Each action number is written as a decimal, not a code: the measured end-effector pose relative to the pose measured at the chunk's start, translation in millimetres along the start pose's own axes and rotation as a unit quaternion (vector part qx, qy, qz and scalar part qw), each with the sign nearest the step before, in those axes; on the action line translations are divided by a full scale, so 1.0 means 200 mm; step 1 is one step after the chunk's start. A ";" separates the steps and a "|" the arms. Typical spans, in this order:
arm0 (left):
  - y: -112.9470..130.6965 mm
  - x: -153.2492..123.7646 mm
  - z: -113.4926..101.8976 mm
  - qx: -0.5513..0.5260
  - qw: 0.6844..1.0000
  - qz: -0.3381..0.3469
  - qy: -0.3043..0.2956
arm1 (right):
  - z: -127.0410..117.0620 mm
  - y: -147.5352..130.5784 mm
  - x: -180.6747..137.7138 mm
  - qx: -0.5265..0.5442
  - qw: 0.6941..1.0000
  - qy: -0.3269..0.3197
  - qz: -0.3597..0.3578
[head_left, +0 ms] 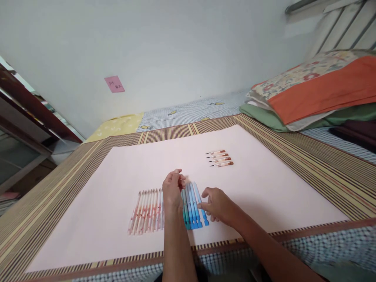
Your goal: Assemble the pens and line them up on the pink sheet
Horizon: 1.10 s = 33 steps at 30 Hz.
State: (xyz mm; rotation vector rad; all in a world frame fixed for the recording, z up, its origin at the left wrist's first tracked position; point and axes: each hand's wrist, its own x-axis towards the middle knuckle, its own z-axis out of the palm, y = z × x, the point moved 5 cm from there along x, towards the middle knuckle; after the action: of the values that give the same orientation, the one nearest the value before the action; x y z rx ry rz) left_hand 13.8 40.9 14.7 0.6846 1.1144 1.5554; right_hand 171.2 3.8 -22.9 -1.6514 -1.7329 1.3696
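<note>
Beside right hand [217, 204], blue pens [193, 210]

Slim blue and green plastic pens [195, 207]: left part of the group hidden behind the bare left hand [173, 190]; covered number uncertain. Bare right hand [217, 204]: lower fingertips indistinct. Pink rectangular paper note [114, 84]: writing, from where I stand, too small to read. Orange-and-floral fabric pillow [326, 88]: right end cut off from view.
</note>
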 end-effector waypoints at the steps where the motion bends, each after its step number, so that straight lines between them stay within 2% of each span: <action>1: 0.00 0.00 0.00 0.000 1.000 -0.001 0.000 | -0.02 -0.01 -0.01 -0.020 1.000 0.011 -0.017; 3: 0.00 0.00 -0.01 -0.003 1.000 0.003 0.003 | -0.04 -0.04 -0.04 -0.063 0.995 0.011 -0.080; 6: 0.01 0.01 -0.02 -0.007 1.000 0.004 0.008 | -0.05 -0.08 -0.11 -0.107 0.979 -0.054 -0.162; 8: 0.01 0.01 -0.02 -0.010 1.000 0.000 0.008 | -0.04 -0.08 -0.15 -0.115 0.974 -0.100 -0.170; 10: 0.01 0.01 -0.02 -0.013 1.000 -0.001 0.008 | -0.03 -0.08 -0.19 -0.121 0.972 -0.114 -0.165; 18: -0.01 0.00 0.00 -0.016 1.000 0.000 0.003 | 0.03 -0.12 -0.21 -0.171 0.965 -0.083 -0.179; 26: -0.02 0.01 -0.01 -0.013 1.000 -0.005 0.004 | 0.07 -0.06 -0.19 -0.169 0.960 -0.055 -0.216; 33: -0.04 0.01 0.01 -0.012 1.000 -0.010 -0.003 | 0.08 -0.10 -0.21 -0.173 0.957 -0.052 -0.226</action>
State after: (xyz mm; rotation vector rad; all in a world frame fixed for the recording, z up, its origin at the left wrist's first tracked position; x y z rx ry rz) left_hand 17.9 44.1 7.7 0.6614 1.0932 1.5466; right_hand 157.4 -36.4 1.0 -1.2322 -2.3383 0.9931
